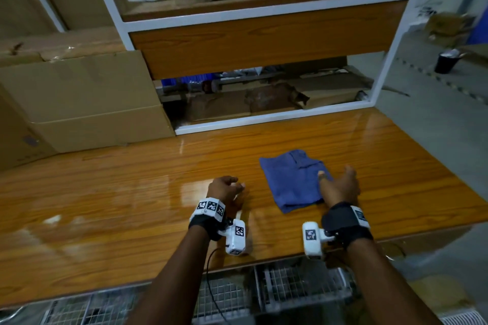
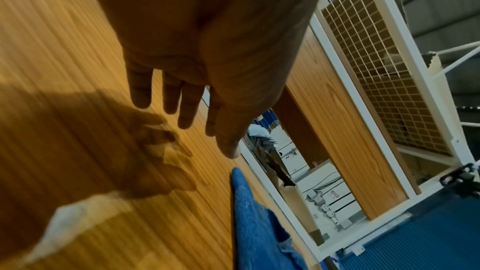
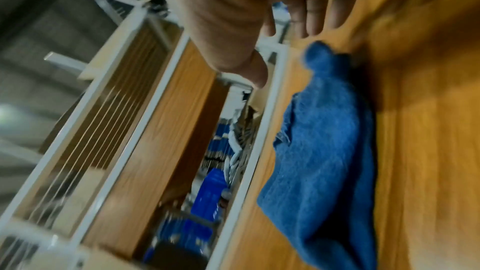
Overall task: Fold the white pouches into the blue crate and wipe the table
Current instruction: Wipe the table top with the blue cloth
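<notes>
A folded blue cloth (image 1: pixel 293 181) lies flat on the glossy wooden table (image 1: pixel 105 192), right of centre. My right hand (image 1: pixel 340 185) hovers over the cloth's right edge with fingers spread and straight, holding nothing; the right wrist view shows the same blue cloth (image 3: pixel 319 141) below the right hand (image 3: pixel 298 17). My left hand (image 1: pixel 227 188) rests low over the bare table left of the cloth, fingers relaxed and empty. In the left wrist view the left hand (image 2: pixel 187 100) has straight fingers above the wood, with the cloth (image 2: pixel 254 223) at its side. No white pouches or blue crate show on the table.
Large cardboard boxes (image 1: pixel 79 103) stand at the table's back left. A white-framed shelf unit (image 1: pixel 264 10) with wooden panels rises behind, with cardboard and blue items in its lower opening (image 1: pixel 190 80). A wire mesh rack (image 1: pixel 264 290) sits below the front edge. A dark bucket (image 1: pixel 447 60) stands on the floor right.
</notes>
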A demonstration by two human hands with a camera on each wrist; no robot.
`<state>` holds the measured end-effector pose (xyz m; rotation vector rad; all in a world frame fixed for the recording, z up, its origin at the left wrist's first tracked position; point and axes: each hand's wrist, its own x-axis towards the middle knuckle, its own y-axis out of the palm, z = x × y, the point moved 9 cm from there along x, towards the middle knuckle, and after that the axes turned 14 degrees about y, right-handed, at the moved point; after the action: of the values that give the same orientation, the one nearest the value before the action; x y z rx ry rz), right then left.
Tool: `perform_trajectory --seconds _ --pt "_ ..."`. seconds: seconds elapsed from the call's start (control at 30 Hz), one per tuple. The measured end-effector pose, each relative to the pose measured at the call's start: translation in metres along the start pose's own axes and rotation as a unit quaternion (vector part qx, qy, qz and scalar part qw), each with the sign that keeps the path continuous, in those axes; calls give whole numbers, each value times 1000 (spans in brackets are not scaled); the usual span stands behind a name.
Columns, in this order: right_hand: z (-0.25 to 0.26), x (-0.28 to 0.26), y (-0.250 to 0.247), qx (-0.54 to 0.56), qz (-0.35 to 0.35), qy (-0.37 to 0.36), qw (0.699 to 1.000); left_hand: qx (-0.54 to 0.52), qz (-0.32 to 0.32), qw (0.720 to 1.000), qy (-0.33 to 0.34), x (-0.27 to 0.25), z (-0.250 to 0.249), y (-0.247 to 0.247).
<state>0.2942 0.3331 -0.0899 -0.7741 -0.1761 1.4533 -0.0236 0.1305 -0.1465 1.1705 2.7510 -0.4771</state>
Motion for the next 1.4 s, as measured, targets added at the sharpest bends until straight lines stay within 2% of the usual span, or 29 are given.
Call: perform_trajectory --seconds 0.07,0.13,0.2,0.23,0.27,0.33,0.4,0.53,0.63,0.7,0.8,0.87,0.93,1.0,1.07,1.17,1.23,1.3,1.4 --pt "40 -20 3 -108 -28 -145 983 54 11 998 7 -22 -23 12" --pt "65 -38 44 -246 61 -269 929 138 33 990 5 -26 -21 20" --pt "53 -44 94 -385 196 -290 854 251 65 966 -7 -29 -15 25" --pt "41 -43 110 -446 235 -290 814 289 85 953 -14 -32 -10 27" --pt "30 -39 119 -490 255 -285 783 318 104 942 -17 -34 -7 29" --pt "16 -29 125 -527 261 -280 758 372 128 919 -21 -37 3 34" --pt "10 -21 124 -528 242 -273 767 388 120 914 -10 -41 6 38" --pt "26 -25 115 -492 230 -264 797 355 88 930 -12 -47 5 50" --pt "65 -14 91 -414 133 -310 846 271 34 962 14 -53 -14 65" --pt "79 -1 76 -416 74 -330 844 245 18 969 26 -52 -20 77" --pt "72 18 73 -440 114 -292 842 305 16 952 9 -44 -19 93" --pt "74 27 68 -422 129 -301 846 340 -2 940 -7 -43 -21 97" --pt "81 38 53 -402 119 -319 850 358 -9 933 -13 -47 -24 98" --pt "80 58 33 -407 98 -290 861 361 -4 932 -7 -49 -22 98" --pt "76 71 18 -437 74 -263 857 351 -4 936 -2 -50 -19 97" --pt "85 60 9 -393 50 -299 868 332 -3 943 12 -44 -14 95" --pt "90 33 14 -322 82 -344 879 311 -4 950 9 -41 -10 92" --pt "82 3 33 -289 155 -353 876 275 -32 961 0 -43 -9 85" --pt "52 -27 83 -379 269 -323 825 216 -99 971 20 -52 -14 66"
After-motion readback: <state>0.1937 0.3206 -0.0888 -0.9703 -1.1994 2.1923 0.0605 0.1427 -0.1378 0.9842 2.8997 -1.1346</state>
